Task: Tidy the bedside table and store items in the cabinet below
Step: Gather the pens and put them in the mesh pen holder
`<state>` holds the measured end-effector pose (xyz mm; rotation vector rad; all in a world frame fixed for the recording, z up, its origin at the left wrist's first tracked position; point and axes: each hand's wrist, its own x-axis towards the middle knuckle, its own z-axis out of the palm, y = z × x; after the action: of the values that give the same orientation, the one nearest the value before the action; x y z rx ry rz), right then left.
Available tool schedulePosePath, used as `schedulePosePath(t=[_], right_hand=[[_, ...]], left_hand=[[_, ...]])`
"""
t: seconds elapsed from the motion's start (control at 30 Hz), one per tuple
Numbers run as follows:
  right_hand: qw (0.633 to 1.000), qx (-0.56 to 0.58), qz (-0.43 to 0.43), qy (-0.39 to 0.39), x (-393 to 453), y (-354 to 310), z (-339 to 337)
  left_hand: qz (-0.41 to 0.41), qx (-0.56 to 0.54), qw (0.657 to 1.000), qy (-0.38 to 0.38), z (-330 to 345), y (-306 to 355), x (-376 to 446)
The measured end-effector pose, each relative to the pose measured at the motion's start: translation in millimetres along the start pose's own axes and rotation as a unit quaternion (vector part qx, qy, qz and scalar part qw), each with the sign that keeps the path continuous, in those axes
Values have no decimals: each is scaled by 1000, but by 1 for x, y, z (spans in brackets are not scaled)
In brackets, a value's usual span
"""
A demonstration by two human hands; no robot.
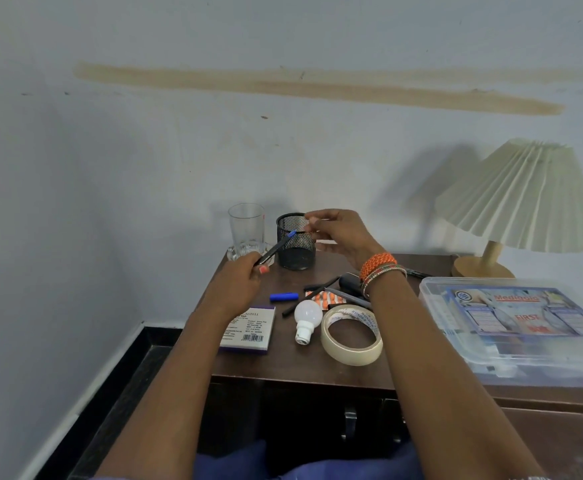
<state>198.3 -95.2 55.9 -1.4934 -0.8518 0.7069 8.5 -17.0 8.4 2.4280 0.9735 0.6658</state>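
My left hand (240, 284) grips a dark pen with a blue end (276, 248), its tip pointing up toward the black mesh pen holder (295, 247). My right hand (338, 233) hovers at the holder's right rim, fingers curved around its side. On the dark wooden bedside table (283, 365) lie a blue pen cap (284, 296), a white bulb (305, 317), a roll of masking tape (352, 336), an orange pill strip (328, 298), black pens (319, 284) and a notepad pack (248, 330).
A clear glass (247, 230) stands left of the holder at the back edge. A transparent first-aid box (518, 323) fills the right side, with a pleated lamp (522, 199) behind it. Cabinet doors with metal handles (349, 424) sit below the tabletop.
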Motion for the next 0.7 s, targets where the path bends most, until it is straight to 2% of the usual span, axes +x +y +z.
schedulePosePath(t=[0.07, 0.1, 0.2, 0.27, 0.37, 0.4, 0.47, 0.7], right_hand=[[996, -38, 10, 81, 7, 6, -1], [993, -71, 24, 96, 12, 12, -1], [971, -223, 51, 67, 21, 26, 9], [928, -366, 61, 37, 23, 33, 18], [841, -535, 79, 27, 16, 41, 29], [823, -562, 80, 20, 14, 45, 30], [811, -579, 84, 1, 13, 50, 31], [813, -579, 49, 24, 9, 51, 25]], left_hand=[[-9, -14, 1000, 0, -3, -3, 1], [-11, -19, 1000, -6, -4, -4, 2], [-12, -23, 999, -20, -5, -6, 2], [-17, -26, 999, -21, -4, -9, 2], [-20, -34, 999, -21, -5, -10, 1], [-20, -39, 999, -20, -5, -9, 1], [-18, -45, 999, -19, -6, -8, 1], [-15, -48, 998, -28, -6, -7, 1]])
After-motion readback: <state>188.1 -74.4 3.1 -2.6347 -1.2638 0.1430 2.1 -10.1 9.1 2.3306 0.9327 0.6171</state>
